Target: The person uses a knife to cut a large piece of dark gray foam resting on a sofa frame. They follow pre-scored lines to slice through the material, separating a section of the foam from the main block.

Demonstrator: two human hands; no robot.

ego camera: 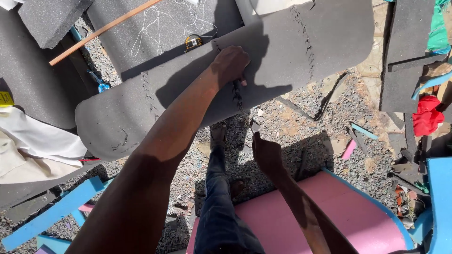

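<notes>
From the head camera, the left hand (pixel 230 63) presses down on a long grey foam slab (pixel 282 51) with rounded ends, its fingers curled over the slab's near edge and clamped on it to hold it steady. Just below those fingers the right hand (pixel 266 153) is closed around a small blade (pixel 254 126), whose tip sits at the lower end of a ragged cut line (pixel 238 96) running across the slab's near side. This looks like a cross-cut through the foam in progress; by my judgement the next stroke calls for the blade to follow the same line while the upper hand keeps the slab from shifting, with the holding fingers kept clear of the cutting path. Beyond the left fingers lie a tape measure (pixel 193 42), a tangle of white string (pixel 165 23) and a wooden stick (pixel 103 30) on another grey sheet. Below the right hand a pink foam panel (pixel 339 211) edged in blue lies on ground strewn with grey foam crumbs (pixel 292 122). The person's own leg (pixel 219 197) and foot stand directly beneath the cut, close to the blade's travel.
</notes>
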